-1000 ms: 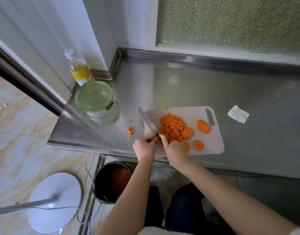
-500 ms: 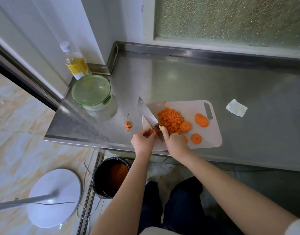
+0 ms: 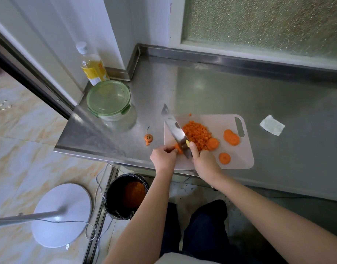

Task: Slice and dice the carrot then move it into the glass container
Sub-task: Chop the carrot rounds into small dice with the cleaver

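Between the hands on the cutting board (image 3: 241,157), the left hand (image 3: 163,157) pinches a carrot piece (image 3: 178,148) while the right hand (image 3: 203,161) grips the knife (image 3: 176,130) beside it, diced carrot (image 3: 197,133) heaped just beyond the right hand, the lidded glass container (image 3: 109,103) farther left.

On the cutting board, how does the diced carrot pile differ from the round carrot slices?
The diced carrot pile is many small cubes heaped together; the round carrot slices are flat whole discs. The pile lies against the knife; the slices lie farther right, mostly apart. Both are orange and rest on the cutting board.
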A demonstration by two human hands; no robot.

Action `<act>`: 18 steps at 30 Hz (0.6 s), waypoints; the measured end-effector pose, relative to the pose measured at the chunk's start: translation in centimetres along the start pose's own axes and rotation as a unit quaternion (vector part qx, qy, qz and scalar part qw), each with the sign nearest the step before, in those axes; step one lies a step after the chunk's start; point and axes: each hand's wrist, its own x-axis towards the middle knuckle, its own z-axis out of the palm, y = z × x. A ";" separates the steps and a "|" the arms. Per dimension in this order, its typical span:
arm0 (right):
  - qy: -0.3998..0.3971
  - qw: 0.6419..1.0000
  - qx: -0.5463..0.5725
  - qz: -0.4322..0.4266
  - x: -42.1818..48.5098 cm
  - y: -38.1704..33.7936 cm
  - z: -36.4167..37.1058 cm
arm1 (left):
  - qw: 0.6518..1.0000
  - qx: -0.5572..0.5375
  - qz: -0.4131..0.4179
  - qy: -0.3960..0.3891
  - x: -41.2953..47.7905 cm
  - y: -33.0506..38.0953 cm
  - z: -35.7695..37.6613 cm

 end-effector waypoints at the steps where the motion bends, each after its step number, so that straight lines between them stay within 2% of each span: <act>1: -0.001 1.000 -0.004 -0.003 -0.1 0.1 -0.1 | 1.000 0.003 -0.003 -0.001 -0.1 0.1 -0.1; 18: -0.011 0.999 -0.041 -0.015 -0.3 0.1 -0.3 | 1.000 0.017 -0.017 0.001 -0.2 0.4 -0.1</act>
